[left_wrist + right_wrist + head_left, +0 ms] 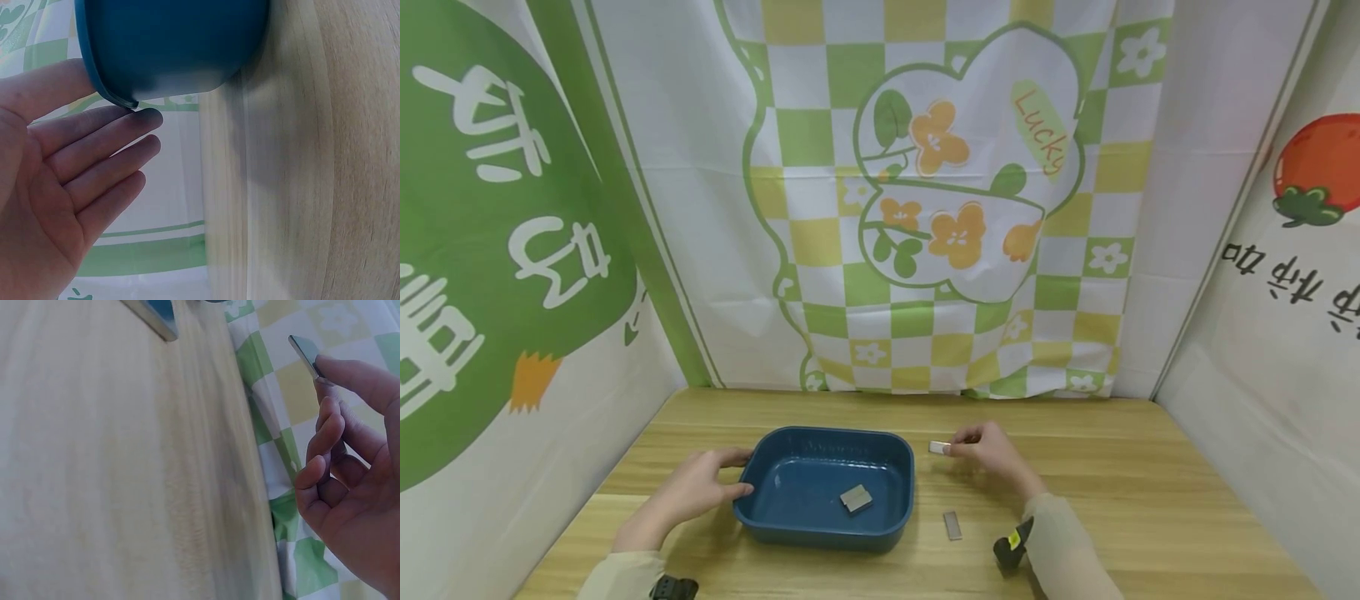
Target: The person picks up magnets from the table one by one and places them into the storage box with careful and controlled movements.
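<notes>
The small flat metal piece (938, 447) — grey, thin, rectangular, no marking readable on it — is pinched at the fingertips of the right hand (992, 454), held just above the wooden table (1150, 500) beside the blue tub's (820, 525) far right corner. A second metal piece (952, 524) lies on the table just short of that hand's wrist, and a thicker grey block (855, 497) sits inside the tub. The left hand (700, 487) rests with fingers straight and relaxed against the tub's left rim, and on the backdrop (925, 208) beyond both hands the word "Lucky" is printed.

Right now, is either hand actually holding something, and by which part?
The right hand pinches a small metal plate by one end. The left hand only rests open against the blue tub's rim.
</notes>
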Tool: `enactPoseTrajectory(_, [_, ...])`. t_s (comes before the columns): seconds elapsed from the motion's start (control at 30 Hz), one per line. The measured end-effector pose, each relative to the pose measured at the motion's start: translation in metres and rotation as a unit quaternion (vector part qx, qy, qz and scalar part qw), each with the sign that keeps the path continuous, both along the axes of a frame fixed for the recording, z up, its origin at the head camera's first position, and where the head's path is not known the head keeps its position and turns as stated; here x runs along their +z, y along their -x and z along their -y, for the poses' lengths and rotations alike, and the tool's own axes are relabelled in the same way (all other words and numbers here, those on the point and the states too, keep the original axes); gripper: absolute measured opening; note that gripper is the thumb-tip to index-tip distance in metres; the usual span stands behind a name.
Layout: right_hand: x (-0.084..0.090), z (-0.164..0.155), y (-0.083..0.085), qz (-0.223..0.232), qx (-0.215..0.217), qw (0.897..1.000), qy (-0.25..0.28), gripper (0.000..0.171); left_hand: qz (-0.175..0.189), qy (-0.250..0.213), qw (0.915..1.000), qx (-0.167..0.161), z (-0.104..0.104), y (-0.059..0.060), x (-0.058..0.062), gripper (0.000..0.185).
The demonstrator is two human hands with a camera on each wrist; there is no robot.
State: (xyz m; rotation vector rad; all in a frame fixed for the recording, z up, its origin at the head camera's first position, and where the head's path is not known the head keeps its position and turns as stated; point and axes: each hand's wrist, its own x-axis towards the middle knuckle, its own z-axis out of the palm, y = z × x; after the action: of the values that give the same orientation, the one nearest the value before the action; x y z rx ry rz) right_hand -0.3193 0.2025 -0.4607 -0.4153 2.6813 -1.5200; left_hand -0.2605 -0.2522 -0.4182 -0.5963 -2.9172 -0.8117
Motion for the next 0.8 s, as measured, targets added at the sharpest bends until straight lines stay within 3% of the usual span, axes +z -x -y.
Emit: enactPoseTrajectory(0.8, [0.022, 0.017, 0.005, -0.027, 0.011, 0.999, -0.023, 0.022, 0.019, 0.0, 0.9998, 0.006, 0.0, -0.003, 0.002, 0.054])
